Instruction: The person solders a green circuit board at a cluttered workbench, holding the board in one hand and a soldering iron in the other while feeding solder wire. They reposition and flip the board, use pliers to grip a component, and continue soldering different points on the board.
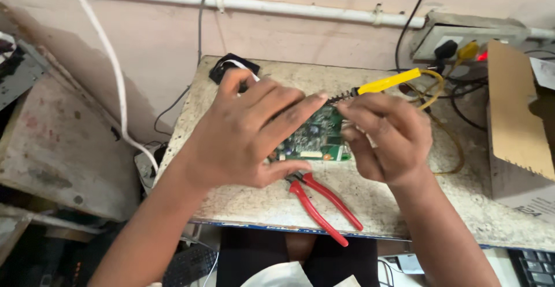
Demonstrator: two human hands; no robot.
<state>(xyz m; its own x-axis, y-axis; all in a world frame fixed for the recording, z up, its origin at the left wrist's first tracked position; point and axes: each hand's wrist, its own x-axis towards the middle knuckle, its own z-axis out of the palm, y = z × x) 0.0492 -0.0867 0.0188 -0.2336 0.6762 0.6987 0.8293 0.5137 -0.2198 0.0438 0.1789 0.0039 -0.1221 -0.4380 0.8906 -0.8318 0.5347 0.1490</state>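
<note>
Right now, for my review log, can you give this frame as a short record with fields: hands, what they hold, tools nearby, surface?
left hand: left hand spread over the green printed circuit board, thumb at its lower edge
right hand: right hand grips the board's right side
board: held just above the speckled stone worktop
tools: red-handled pliers lying on the worktop below the board; yellow-handled soldering iron behind the hands
right edge: brown cardboard box
wall: white wall socket panel with plugs
</note>
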